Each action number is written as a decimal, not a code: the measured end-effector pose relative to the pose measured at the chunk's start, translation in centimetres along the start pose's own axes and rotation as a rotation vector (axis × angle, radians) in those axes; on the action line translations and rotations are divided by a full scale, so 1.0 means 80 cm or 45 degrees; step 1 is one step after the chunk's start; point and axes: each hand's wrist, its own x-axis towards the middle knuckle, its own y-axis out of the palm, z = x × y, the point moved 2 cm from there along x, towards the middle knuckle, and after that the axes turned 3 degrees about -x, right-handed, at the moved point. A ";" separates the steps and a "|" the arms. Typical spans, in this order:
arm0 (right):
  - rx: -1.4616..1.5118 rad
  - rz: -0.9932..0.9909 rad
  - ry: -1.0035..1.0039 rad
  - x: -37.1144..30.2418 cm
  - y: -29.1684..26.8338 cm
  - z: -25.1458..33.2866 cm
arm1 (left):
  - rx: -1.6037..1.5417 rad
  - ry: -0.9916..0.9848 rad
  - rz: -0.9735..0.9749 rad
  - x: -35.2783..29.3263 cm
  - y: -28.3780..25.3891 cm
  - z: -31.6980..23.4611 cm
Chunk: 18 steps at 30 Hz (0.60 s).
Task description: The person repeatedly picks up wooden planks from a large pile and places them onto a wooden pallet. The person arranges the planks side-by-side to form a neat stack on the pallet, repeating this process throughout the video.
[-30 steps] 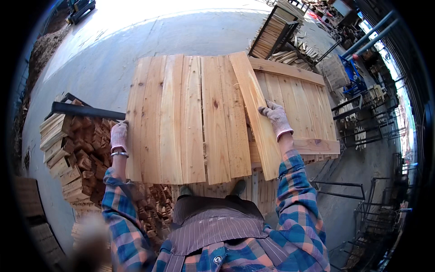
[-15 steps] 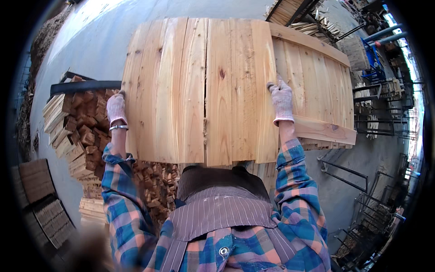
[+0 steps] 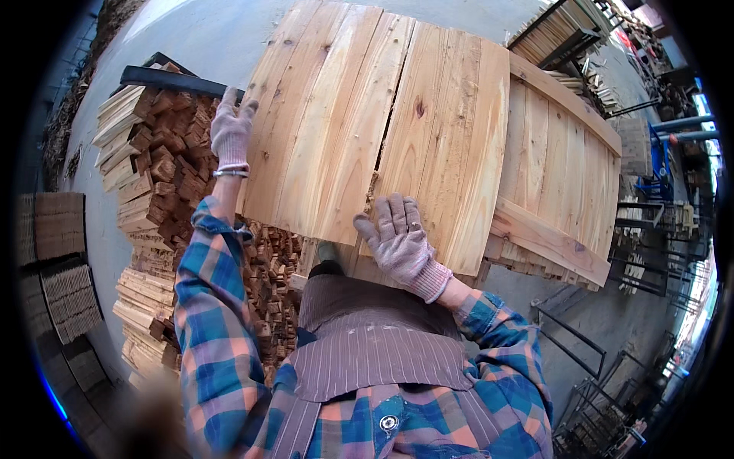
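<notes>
A wide panel of pale wooden planks (image 3: 329, 115) lies across the middle, with a dark narrow gap down its centre. My left hand (image 3: 232, 138), in a pinkish knit glove, is at the panel's left edge, fingers extended and the thumb side against the wood. My right hand (image 3: 399, 241), gloved the same way, rests flat near the front edge, right of the gap, its fingers spread. To the right, partly covered by this panel, sits another plank panel (image 3: 562, 138) with a crosswise batten (image 3: 550, 239) near its front and a second batten (image 3: 569, 99) at its back.
At the left stands a stack of short wood pieces (image 3: 164, 153) beside a dark metal bar (image 3: 180, 81). Bundled slats (image 3: 70, 302) sit at the far left. Black metal frames (image 3: 569, 340) stand on the floor at right, and a wood-loaded rack (image 3: 562, 38) is at the back right.
My right hand has left the panel's right edge and come down flat near its front edge. My left hand's fingers have straightened. The panel appears turned slightly clockwise.
</notes>
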 end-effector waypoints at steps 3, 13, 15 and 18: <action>0.078 -0.052 0.016 0.007 -0.011 0.003 | -0.043 0.531 0.239 -0.079 -0.009 -0.061; 0.086 -0.151 -0.017 -0.024 -0.026 -0.018 | 0.449 0.928 0.495 -0.227 0.041 -0.172; 0.059 -0.201 0.030 -0.019 -0.031 -0.017 | 0.409 0.855 0.518 -0.243 0.033 -0.172; 0.030 -0.184 0.083 -0.023 -0.022 -0.018 | 0.330 0.865 0.458 -0.283 0.012 -0.157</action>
